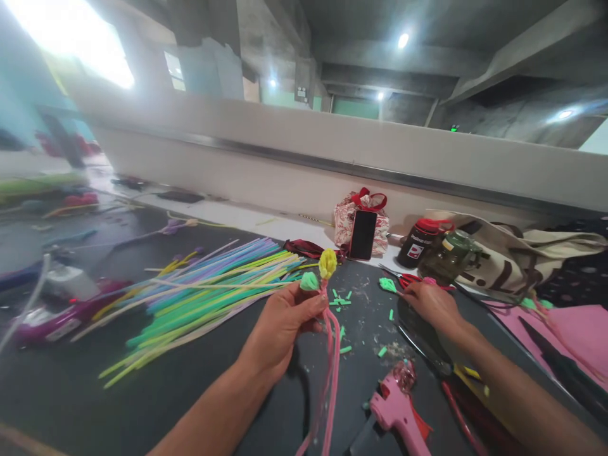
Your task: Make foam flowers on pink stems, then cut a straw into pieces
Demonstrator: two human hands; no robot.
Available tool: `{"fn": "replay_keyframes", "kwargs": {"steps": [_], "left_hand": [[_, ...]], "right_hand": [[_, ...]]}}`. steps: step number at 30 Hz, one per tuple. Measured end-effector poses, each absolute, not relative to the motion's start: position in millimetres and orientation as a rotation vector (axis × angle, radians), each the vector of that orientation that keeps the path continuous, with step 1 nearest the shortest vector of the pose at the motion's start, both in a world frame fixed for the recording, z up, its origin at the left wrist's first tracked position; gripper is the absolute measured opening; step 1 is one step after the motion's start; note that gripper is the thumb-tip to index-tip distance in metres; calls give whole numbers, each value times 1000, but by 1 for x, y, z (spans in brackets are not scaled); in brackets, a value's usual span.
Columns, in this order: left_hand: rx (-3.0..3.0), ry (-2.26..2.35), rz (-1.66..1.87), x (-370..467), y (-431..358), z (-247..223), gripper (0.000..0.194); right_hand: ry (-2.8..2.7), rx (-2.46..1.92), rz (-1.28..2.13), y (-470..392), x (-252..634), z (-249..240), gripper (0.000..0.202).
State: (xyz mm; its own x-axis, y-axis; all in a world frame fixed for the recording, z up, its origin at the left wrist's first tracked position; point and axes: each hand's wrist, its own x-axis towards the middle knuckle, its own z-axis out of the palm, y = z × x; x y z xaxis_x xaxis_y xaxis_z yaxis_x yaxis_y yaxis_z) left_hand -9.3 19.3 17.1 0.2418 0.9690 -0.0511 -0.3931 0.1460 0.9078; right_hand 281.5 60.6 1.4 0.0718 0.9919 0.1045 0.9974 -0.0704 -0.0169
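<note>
My left hand (pixel 285 323) is closed in a pinch around pink pipe-cleaner stems (pixel 331 354), which hang down towards me. A yellow pipe-cleaner bud (pixel 327 264) stands upright on top of them, and a mint-green bud (pixel 310 281) shows beside it at my fingertips. To the right, my right hand (pixel 430 304) is low over the table, its fingers together at the tail of a green pipe-cleaner bud (pixel 387 285). Red-handled pliers (pixel 408 278) lie just behind these fingers. A small pink fuzzy piece (pixel 429 281) shows at the knuckles.
Loose coloured pipe cleaners (pixel 204 291) spread across the left. Green offcuts (pixel 339 302) litter the middle. A pink glue gun (pixel 399 405) lies in front, scissors (pixel 427 348) under my right forearm. A phone (pixel 363 234), black bottle (pixel 418 244), green jug (pixel 449 256) and canvas bag (pixel 503 253) stand behind.
</note>
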Motion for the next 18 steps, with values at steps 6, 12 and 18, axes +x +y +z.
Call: {"fn": "replay_keyframes", "kwargs": {"steps": [6, 12, 18], "left_hand": [[915, 797, 1164, -4, 20, 11, 20], [894, 806, 1151, -4, 20, 10, 22], [873, 780, 1198, -5, 21, 10, 21]], "right_hand": [[-2186, -2310, -326, 74, 288, -21, 22], [-2254, -2303, -442, 80, 279, -16, 24], [-2239, -2120, -510, 63, 255, 37, 22]]}}
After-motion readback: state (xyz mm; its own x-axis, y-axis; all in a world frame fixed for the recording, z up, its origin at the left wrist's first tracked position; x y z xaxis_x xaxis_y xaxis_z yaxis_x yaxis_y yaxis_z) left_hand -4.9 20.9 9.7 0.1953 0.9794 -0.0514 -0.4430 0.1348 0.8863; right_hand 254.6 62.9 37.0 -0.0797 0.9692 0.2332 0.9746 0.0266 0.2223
